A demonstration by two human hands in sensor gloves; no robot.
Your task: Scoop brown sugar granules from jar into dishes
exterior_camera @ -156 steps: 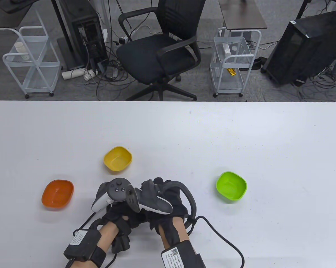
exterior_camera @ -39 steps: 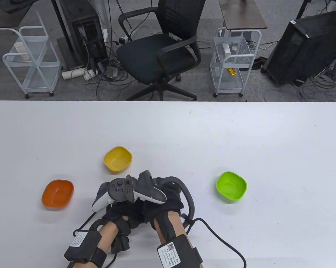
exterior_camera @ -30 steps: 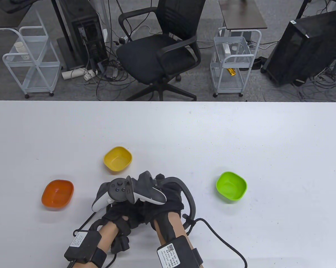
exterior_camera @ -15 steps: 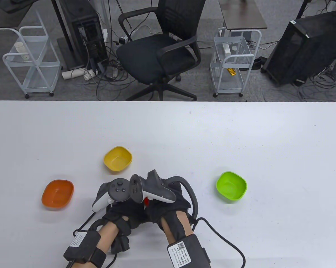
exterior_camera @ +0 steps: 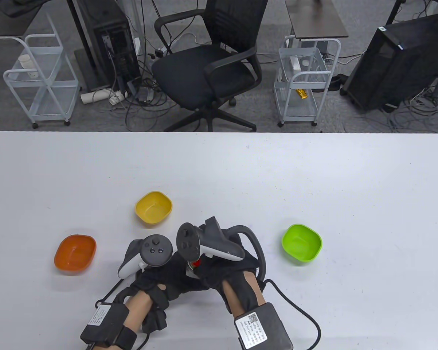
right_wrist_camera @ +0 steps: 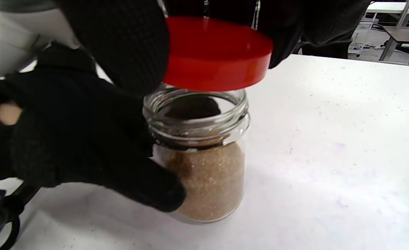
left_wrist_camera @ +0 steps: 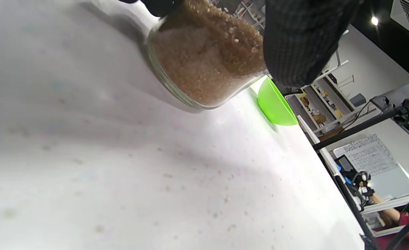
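A glass jar (right_wrist_camera: 201, 156) of brown sugar stands on the white table (exterior_camera: 313, 182); it also shows in the left wrist view (left_wrist_camera: 204, 66). My left hand (exterior_camera: 168, 271) grips the jar's side (right_wrist_camera: 86, 146). My right hand (exterior_camera: 226, 271) holds the red lid (right_wrist_camera: 218, 55) just above the jar's open mouth; a bit of red lid (exterior_camera: 195, 263) shows between the hands. Three dishes stand around: orange (exterior_camera: 75, 253), yellow (exterior_camera: 153, 207) and green (exterior_camera: 301, 243), the green also in the left wrist view (left_wrist_camera: 273, 104). No spoon is in view.
Cables run from both wrists off the table's near edge, one looping right of my right forearm (exterior_camera: 295, 313). Beyond the table's far edge stand an office chair (exterior_camera: 208, 65), two white carts and computer towers.
My right hand has moved right and lifted; the red lid has come off the jar and now shows between the hands. My left hand has stayed on the jar.
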